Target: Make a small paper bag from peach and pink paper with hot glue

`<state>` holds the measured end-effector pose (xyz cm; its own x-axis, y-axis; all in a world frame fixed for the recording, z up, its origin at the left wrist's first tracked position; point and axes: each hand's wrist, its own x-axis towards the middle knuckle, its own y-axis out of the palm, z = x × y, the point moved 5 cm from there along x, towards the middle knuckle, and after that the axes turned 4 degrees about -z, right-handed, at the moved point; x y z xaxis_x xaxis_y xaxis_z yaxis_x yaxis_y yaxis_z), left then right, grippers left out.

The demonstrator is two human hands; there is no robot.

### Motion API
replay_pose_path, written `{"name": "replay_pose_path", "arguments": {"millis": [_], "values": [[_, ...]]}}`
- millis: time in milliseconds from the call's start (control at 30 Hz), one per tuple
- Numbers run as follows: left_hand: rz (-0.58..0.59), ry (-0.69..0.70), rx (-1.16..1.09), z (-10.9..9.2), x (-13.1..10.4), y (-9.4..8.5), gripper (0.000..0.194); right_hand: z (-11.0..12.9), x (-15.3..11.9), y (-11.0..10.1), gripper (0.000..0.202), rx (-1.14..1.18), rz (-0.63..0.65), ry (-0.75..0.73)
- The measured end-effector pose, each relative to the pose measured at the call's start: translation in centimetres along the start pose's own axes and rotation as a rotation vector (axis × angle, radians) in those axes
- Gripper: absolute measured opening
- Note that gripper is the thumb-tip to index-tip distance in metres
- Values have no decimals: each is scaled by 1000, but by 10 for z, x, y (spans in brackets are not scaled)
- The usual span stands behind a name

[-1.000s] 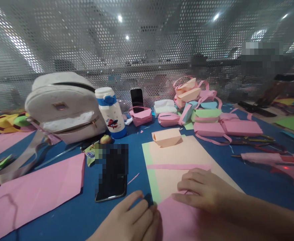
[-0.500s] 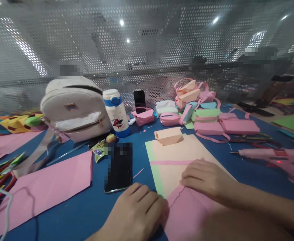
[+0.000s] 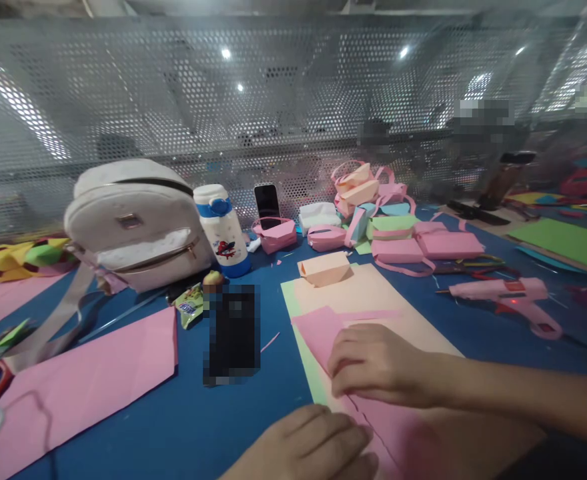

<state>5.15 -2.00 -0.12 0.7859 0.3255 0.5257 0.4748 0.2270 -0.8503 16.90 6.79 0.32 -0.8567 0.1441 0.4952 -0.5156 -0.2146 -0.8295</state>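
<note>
The pink paper sheet [image 3: 368, 413] lies flat on the table [image 3: 183, 427] in front of the person, its long axis running from the near right edge of the view up and away to the left, where a folded corner points toward the far left over a peach sheet [image 3: 373, 300]. That peach sheet sits on a green sheet [image 3: 303, 347], of which only a strip shows along the left.

The right hand [image 3: 373, 363] presses down on the pink paper sheet with its fingers curled flat against it, pinning rather than gripping. The left hand [image 3: 313, 447] rests at the sheet's near left edge, fingers bent and touching the paper; whether they pinch it cannot be told.

The table is covered in blue and crowded: a white backpack [image 3: 133, 223] and a water bottle [image 3: 222, 230] at the far left, a pile of pink paper bags [image 3: 403, 247] at the far right, a pink glue gun [image 3: 503, 297] to the right. A perforated metal screen [image 3: 273, 113] closes off the back.

The pink paper sheet is plain, matte, with a ragged crease line near the hands.
</note>
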Motion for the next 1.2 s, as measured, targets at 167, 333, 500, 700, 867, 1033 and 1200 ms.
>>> {"name": "replay_pose_path", "arguments": {"millis": [167, 333, 500, 700, 867, 1033, 1200], "values": [[-10, 4, 122, 3, -9, 6, 22, 1, -8, -4, 25, 86, 115, 113], [-15, 0, 141, 0, -12, 10, 23, 0, -12, -5, 22, 205, 71, 232], [31, 20, 116, 2, -7, 6, 25, -16, -13, 6, 14, 425, 14, 658], [-153, -344, 26, 43, -1, -30, 22, -8, 14, -9, 19, 317, 293, 426], [119, -563, -50, 63, -7, -15, 24, -4, 18, -20, 10, 94, 393, 253], [220, -684, -185, 65, -16, 5, 23, -11, -8, -6, 8, 142, 324, 458], [207, -657, -143, 62, -14, 3, 36, -13, -21, 2, 23, -25, 249, 415]]}}
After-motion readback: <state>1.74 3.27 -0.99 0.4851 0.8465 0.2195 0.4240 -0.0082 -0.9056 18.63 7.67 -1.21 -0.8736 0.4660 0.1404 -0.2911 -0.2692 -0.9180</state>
